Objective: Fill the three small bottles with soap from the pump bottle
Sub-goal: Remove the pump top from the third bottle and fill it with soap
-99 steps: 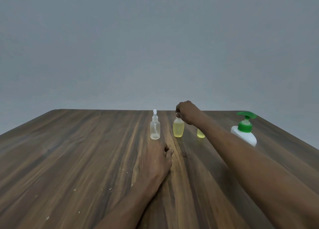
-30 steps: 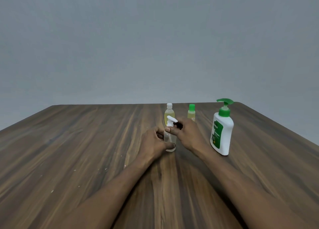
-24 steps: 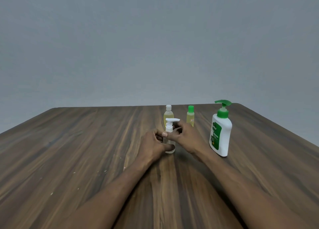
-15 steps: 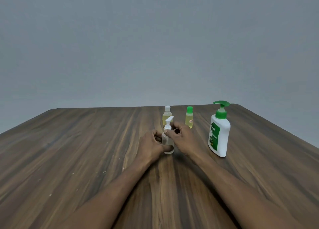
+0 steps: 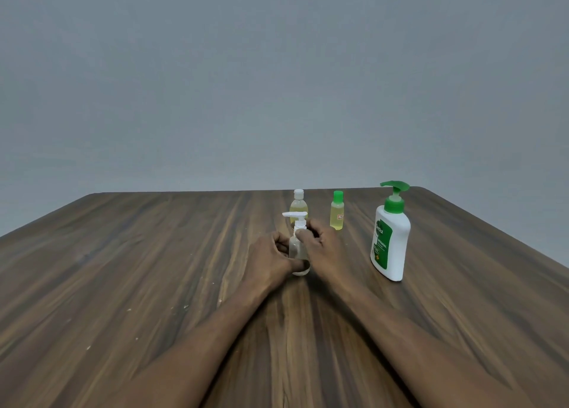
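A small clear bottle (image 5: 298,250) with a white pump top stands upright at the table's middle. My left hand (image 5: 269,261) grips its body, thumb across the lower front. My right hand (image 5: 321,247) pinches the white collar under the pump head. Behind them stand a small bottle of yellow liquid with a white cap (image 5: 298,206) and a slimmer one of yellow liquid with a green cap (image 5: 336,212). The white pump bottle (image 5: 390,238) with a green pump and green label stands upright to the right, apart from both hands.
The wooden table (image 5: 138,269) stretches wide to the left and in front, with a few pale specks on it. Its far edge runs just behind the small bottles. A plain grey wall fills the background.
My right hand came off the yellow bottle and both hands took the clear bottle, now nearer me. Over the last second its pump head has turned and now points left.
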Demonstrator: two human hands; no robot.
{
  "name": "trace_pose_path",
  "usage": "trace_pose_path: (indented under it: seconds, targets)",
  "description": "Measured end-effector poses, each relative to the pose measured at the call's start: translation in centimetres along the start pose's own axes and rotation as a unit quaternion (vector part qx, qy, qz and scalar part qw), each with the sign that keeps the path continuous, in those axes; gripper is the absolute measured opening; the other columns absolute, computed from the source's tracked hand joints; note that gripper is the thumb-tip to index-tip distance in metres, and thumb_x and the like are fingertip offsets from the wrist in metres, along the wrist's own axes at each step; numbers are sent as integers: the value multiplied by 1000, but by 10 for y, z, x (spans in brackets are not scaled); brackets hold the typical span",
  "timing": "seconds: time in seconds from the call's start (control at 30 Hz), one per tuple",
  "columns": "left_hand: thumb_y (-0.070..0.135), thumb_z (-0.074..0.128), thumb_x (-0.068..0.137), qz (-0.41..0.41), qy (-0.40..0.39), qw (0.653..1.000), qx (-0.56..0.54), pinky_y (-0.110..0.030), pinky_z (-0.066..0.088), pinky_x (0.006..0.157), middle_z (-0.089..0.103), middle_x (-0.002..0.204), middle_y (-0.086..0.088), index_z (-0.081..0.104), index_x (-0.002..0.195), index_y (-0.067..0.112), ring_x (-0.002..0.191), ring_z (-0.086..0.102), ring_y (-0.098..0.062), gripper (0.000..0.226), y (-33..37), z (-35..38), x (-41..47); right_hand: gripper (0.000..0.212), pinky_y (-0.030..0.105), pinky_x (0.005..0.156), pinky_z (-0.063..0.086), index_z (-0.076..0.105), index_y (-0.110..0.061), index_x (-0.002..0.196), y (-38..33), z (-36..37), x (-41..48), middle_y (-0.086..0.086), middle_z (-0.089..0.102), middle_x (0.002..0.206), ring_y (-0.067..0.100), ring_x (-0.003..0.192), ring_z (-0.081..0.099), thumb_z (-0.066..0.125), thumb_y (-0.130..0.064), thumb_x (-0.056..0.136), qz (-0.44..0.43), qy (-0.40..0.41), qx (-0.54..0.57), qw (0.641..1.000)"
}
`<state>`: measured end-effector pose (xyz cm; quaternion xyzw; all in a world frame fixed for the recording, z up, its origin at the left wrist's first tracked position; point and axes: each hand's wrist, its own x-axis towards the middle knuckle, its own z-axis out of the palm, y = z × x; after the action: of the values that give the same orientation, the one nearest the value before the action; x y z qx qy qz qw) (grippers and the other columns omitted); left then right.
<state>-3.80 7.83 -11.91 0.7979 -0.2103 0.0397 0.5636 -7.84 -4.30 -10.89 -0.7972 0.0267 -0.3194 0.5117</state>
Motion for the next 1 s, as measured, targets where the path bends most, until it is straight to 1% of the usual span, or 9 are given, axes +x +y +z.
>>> trace_pose_path:
  seconds: [0.07, 0.2, 0.4, 0.47, 0.6, 0.77, 0.87, 0.93, 1.0]
  targets:
    - [16, 87, 49, 9, -2, 1000, -1, -39, 61, 65, 75, 74, -1, 70, 83, 13, 69, 73, -18, 38, 0, 0, 0, 26, 37, 68, 48, 65, -13, 92, -2, 2, -3, 7, 64, 82, 9, 72, 57, 57, -36, 84, 8, 5, 20, 1000]
    - [10, 84, 57, 30, -11, 999, 2, -37, 60, 64, 75, 72, 3, 73, 80, 22, 65, 71, -12, 29, 4, -1, -4, 42, 18, 70, 45, 55, -20, 105, -3, 6, -1, -7, 65, 96, 5, 82, 61, 83, -34, 77, 15, 57, 21, 998]
    - [23, 82, 42, -12, -4, 1000, -18, -49, 62, 67, 75, 74, -3, 69, 83, 12, 71, 73, -25, 45, 2, 0, -2, 9, 29, 65, 46, 65, -19, 94, 3, 7, -2, 1, 66, 83, 9, 71, 58, 61, -25, 88, -2, 40, 31, 999]
    - [26, 80, 38, -8, 0, 1000, -18, -50, 61, 67, 75, 74, -4, 69, 83, 12, 73, 73, -29, 48, 2, 1, -1, 18, 32, 65, 45, 65, -20, 94, 2, 8, -4, 2, 65, 80, 9, 69, 56, 54, -29, 84, 8, 35, 55, 998]
    - [29, 73, 39, 15, -4, 1000, -6, -52, 60, 67, 76, 74, -3, 72, 83, 18, 73, 73, -29, 45, 2, 1, 0, 42, 26, 75, 52, 54, -23, 110, 1, 11, -5, -7, 65, 98, 6, 87, 63, 78, -38, 78, 16, 51, 50, 997]
    - [28, 76, 37, -1, -1, 1000, -13, -52, 60, 68, 75, 74, -5, 69, 84, 11, 73, 73, -30, 51, 2, 1, 0, 7, 30, 69, 47, 60, -21, 89, 7, 14, -2, -7, 64, 84, 9, 75, 59, 64, -27, 86, 7, 46, 22, 999]
    - [23, 80, 41, -4, -2, 1000, -18, -51, 61, 69, 75, 74, -4, 68, 84, 11, 73, 74, -27, 46, 0, 1, 1, 20, 30, 59, 37, 49, -26, 70, 4, 15, -6, -12, 49, 65, 7, 61, 45, 51, -28, 89, 6, 28, 55, 998]
    - [19, 77, 45, 0, -3, 1000, -15, -51, 61, 69, 76, 74, -3, 70, 85, 12, 72, 74, -26, 41, 0, 1, 1, 4, 26, 65, 45, 56, -31, 89, 0, 14, -8, -12, 59, 79, 4, 70, 56, 57, -34, 87, 11, 17, 69, 997]
    - [15, 73, 48, 10, -5, 1000, -9, -50, 61, 68, 76, 73, -2, 72, 84, 14, 71, 74, -24, 35, 2, 0, 0, 36, 21, 72, 48, 51, -26, 109, 1, 14, -8, -9, 63, 98, 3, 87, 62, 69, -39, 80, 9, 38, 52, 998]
